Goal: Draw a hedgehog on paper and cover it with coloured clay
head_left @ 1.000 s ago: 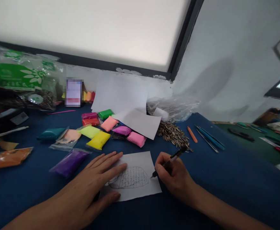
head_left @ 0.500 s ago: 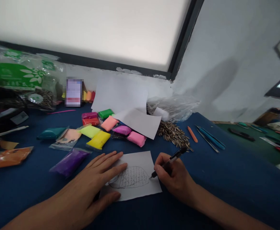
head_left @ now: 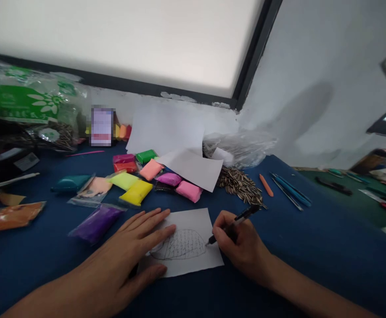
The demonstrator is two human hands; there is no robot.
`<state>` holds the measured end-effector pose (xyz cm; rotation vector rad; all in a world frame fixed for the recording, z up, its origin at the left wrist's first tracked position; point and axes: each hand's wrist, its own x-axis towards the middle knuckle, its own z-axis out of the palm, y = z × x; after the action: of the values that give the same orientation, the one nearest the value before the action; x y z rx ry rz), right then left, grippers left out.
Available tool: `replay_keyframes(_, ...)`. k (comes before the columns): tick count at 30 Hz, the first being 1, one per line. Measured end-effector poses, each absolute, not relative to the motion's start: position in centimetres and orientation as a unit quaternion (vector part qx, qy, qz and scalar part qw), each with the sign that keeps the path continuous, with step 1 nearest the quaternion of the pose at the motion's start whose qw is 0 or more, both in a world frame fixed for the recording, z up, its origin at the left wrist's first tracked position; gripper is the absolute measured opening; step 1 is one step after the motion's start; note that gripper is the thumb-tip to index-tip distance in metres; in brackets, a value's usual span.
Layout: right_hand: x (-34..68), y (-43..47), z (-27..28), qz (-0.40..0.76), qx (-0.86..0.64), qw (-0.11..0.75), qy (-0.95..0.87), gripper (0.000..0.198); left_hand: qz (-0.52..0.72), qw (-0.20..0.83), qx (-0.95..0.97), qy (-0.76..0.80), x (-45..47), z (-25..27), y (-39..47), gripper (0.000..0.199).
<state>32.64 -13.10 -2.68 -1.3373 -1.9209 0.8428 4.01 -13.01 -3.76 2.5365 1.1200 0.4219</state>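
Note:
A white sheet of paper (head_left: 196,267) lies on the blue table, bearing a pen drawing (head_left: 186,244) of a rounded outline filled with rows of small marks. My left hand (head_left: 140,247) rests flat over the sheet's left side, fingers spread, hiding part of the drawing. Between the fingers and thumb of my right hand (head_left: 242,243) is a black pen (head_left: 245,213), tilted, its tip at the drawing's right end. Just beyond my left hand sits a purple clay packet (head_left: 96,224).
Several colourful clay packets (head_left: 136,193) lie behind the sheet. Striped sunflower seeds (head_left: 241,185) form a pile to the right, near an orange stick (head_left: 266,185) and blue tweezers (head_left: 292,190). More white paper (head_left: 166,128) and a phone-like screen (head_left: 101,127) stand by the wall.
Almost nothing differs. My left hand stays on the sheet, and the pen tip remains at the right end of the drawing. The view has shifted very slightly.

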Motion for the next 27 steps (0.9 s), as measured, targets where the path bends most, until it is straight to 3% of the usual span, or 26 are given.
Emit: replay_keyframes(27, 32.75, -13.03, -2.47, 0.323, -0.511, 0.314, -0.733, 0.02, 0.132, 0.173, 0.893, 0.395, 4.17, -3.72, -12.86, 0.056)
